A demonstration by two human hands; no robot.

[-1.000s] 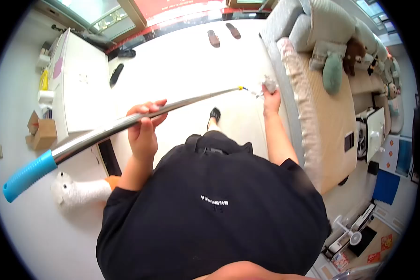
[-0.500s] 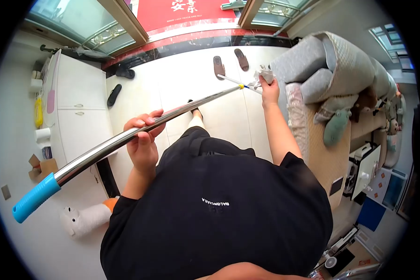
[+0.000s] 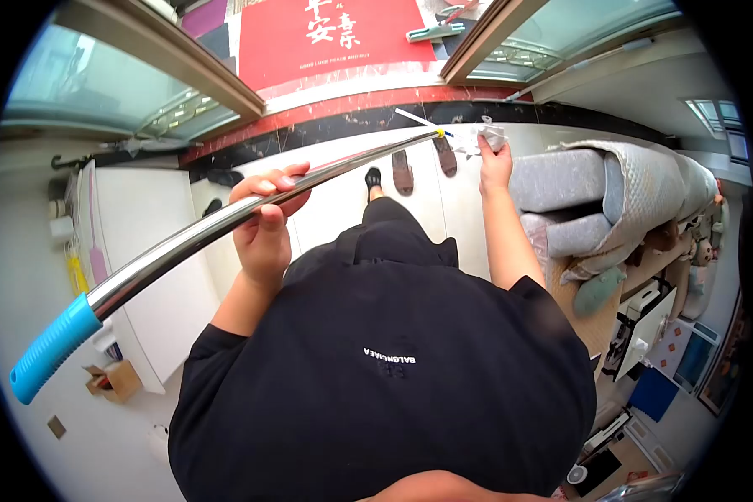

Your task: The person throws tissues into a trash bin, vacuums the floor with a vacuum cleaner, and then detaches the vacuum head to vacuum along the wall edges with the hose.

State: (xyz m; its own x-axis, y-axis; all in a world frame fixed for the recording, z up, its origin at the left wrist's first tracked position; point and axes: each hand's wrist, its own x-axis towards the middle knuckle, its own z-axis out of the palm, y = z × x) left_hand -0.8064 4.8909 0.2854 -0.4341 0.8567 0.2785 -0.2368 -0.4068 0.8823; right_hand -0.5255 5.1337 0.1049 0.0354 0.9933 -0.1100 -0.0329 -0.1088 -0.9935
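The left hand (image 3: pixel 266 219) is curled around a shiny silver metal pole (image 3: pixel 201 235), thumb below and fingers over it. The right hand (image 3: pixel 495 166) pinches a crumpled white sheet (image 3: pixel 492 134), paper or cloth, just beside the pole's far end, where a yellow collar (image 3: pixel 441 133) and a thin white bar (image 3: pixel 412 116) sit; whether sheet and bar touch, I cannot tell. The step in hand looks like handling the sheet at that end, and the next move calls for a steady left grip while the right fingers work.

Near the pole's far end, a pair of brown slippers (image 3: pixel 402 174) lies on the pale tiled floor (image 3: pixel 468 226). Beyond that end run a black stone threshold (image 3: pixel 468 113) and a red doormat (image 3: pixel 330 50); right of it, a grey fabric sofa (image 3: pixel 560 177) limits sideways swing. The pole's ribbed blue handle (image 3: pixel 56 345) juts past a white cabinet (image 3: pixel 155 289), so turning calls for care; floor below the pole's far half offers some room.
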